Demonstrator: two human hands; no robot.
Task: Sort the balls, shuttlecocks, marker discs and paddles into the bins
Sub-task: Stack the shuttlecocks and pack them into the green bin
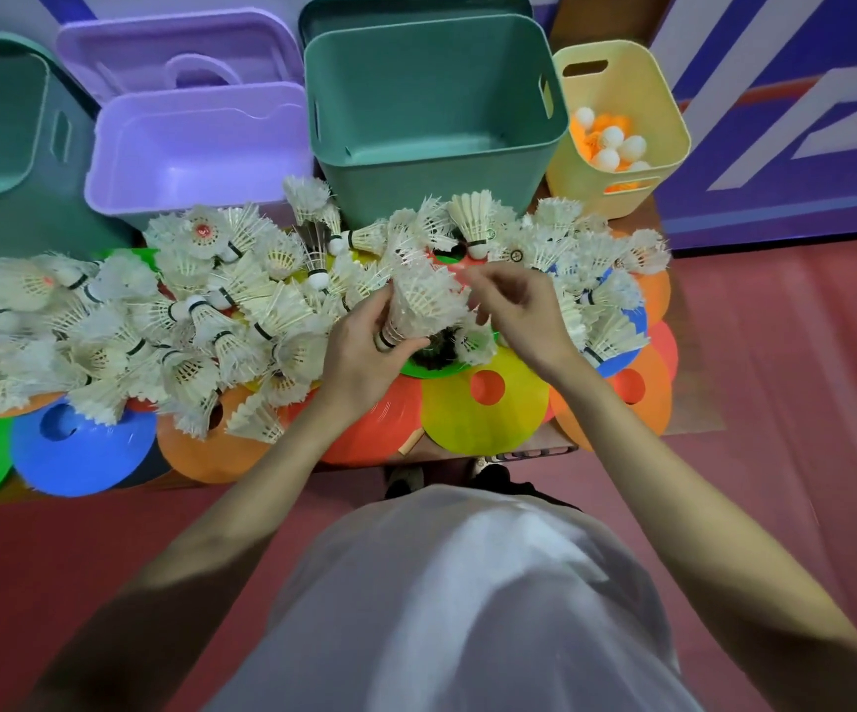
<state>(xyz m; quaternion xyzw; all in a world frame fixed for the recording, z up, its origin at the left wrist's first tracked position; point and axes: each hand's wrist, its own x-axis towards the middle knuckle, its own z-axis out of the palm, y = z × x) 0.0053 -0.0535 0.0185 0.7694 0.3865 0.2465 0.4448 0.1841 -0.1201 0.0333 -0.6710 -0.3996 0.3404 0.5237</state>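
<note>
While I scan from the far left, I see a dark green bin (0, 125), then a purple bin (195, 151) with nothing visible inside, a tall green bin (431, 120) also bare inside, and a yellow bin (621, 131) already holding white and orange balls (613, 143). Loose shuttlecocks (123, 321) cover the table from the left edge to the right, lying over coloured marker discs (77, 444). I see no paddles. My left hand (364, 357) is curled round the cork end of a nested stack of shuttlecocks (416, 305), held upright above a green disc (429, 370). My right hand (518, 310) has its fingertips at the stack's feather rim; it looks like a light pinch, though blur keeps me from being sure. To do this step well, I judge I should seat each shuttlecock nose-first and straight, squeeze only at the cork, keep the feathers uncrushed, and then carry the stack to one unfilled bin, probably the tall green one just behind.
</note>
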